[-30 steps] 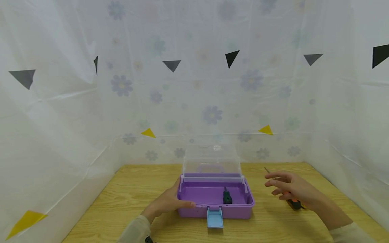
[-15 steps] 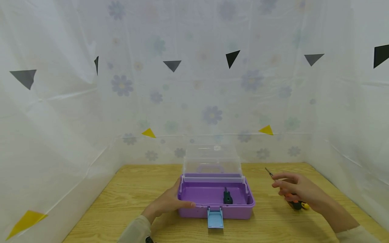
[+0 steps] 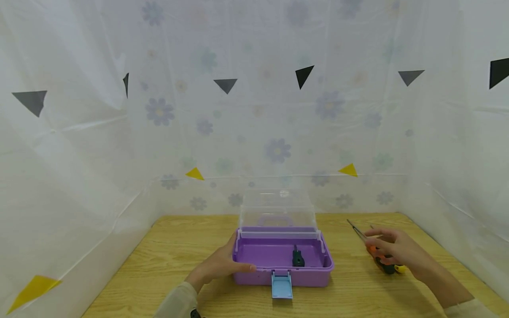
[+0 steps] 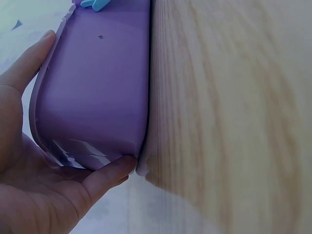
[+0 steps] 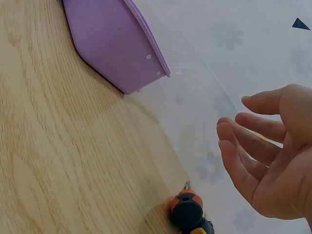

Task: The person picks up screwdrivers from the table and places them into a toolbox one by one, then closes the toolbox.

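Screwdriver [image 3: 381, 258] lies just under the open grip [image 3: 391, 249].

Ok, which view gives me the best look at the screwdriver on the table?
The head view: the screwdriver lies whole on the table, thin shaft to orange-black handle, partly under the open right hand. The right wrist view shows only its handle end. The left wrist view shows none of it.

We count one purple box [image 3: 282, 265] with one clear lid [image 3: 277, 207] and one blue latch [image 3: 281, 285] near the table's [image 3: 167, 247] front edge, holding one small dark tool [image 3: 297, 258]. One screwdriver [image 3: 377, 256] lies toward the right edge. We see two hands, left hand [image 3: 216, 266] and right hand [image 3: 397, 249].
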A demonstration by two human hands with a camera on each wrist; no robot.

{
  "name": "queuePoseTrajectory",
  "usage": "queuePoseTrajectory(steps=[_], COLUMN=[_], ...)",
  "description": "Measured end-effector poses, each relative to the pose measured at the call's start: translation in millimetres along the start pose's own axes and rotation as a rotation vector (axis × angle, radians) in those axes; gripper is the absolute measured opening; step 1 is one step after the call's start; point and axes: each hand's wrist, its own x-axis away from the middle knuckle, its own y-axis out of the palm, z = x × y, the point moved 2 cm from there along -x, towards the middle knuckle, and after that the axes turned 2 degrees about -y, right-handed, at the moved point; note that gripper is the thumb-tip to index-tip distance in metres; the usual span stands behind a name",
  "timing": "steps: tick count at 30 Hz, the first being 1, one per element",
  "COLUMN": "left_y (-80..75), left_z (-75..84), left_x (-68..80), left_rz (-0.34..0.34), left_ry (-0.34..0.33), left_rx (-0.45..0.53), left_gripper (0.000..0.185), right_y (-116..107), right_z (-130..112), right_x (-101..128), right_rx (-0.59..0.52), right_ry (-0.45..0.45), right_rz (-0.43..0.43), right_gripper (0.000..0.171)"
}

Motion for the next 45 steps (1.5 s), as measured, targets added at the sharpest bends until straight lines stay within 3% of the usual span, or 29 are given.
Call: queuePoseTrajectory(steps=[7, 18, 22, 29, 38, 45], left_y=[0.1, -0.2, -0.3, -0.2, 0.2, -0.3], left_z=[1.0, 0.5, 0.6, 1.6, 0.8, 2.1], left_x=[-0.1, 0.4, 0.3, 1.1, 1.3, 1.6], left_rz=[0.002, 0.004, 0.002, -0.001, 0.002, -0.002], left_ry=[-0.004, -0.014, -0.009, -0.008, -0.014, -0.009], left_rx=[-0.008, -0.009, -0.004, 0.0, 0.004, 0.003], left_gripper=[0.129, 0.128, 0.127, 0.128, 0.129, 0.129], right_y=[-7, -15, -14, -9, 6, 14], right_z=[11, 24, 26, 32, 40, 42], right_x=[3, 0, -2, -5, -7, -8], right_rx=[0.024, 0.1, 0.222, 0.621, 0.784, 0.96], right_ry=[0.042, 0.053, 0.049, -0.042, -0.031, 0.015], right_rz=[0.067, 0.09, 0.118, 0.179, 0.157, 0.111], right_gripper=[0.063, 0.061, 0.061, 0.048, 0.024, 0.034])
